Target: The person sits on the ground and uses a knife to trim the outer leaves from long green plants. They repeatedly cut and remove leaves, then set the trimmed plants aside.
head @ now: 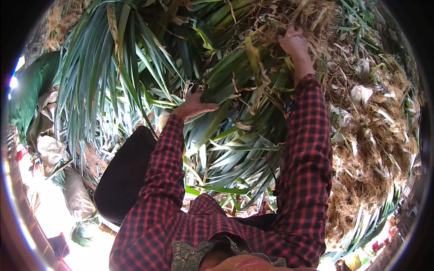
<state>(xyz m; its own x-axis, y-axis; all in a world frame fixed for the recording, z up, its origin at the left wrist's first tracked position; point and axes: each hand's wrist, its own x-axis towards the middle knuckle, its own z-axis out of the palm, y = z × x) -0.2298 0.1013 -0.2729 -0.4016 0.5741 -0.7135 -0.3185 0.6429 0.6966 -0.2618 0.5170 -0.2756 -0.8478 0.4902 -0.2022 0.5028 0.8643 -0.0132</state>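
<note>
Long green strap-like leaves (234,78), apparently of leek or garlic plants, lie in a bundle before me. My left hand (196,105) is at the bundle's near left side, its thumb over the leaves and the other fingers mostly hidden. Farther up on the right, my right hand (294,41) has its fingers curled around dry stalks near the root end. Brown fibrous roots (322,15) spread just beyond it. Withered tan leaves (261,81) hang among the green ones between my hands.
More long green leaves (91,64) droop at the upper left. On the right runs a heap of plants with tangled brown roots (366,162). A black rounded object (125,179) stands beside my left arm. Pale sacking (76,193) and green cloth (37,88) lie at far left.
</note>
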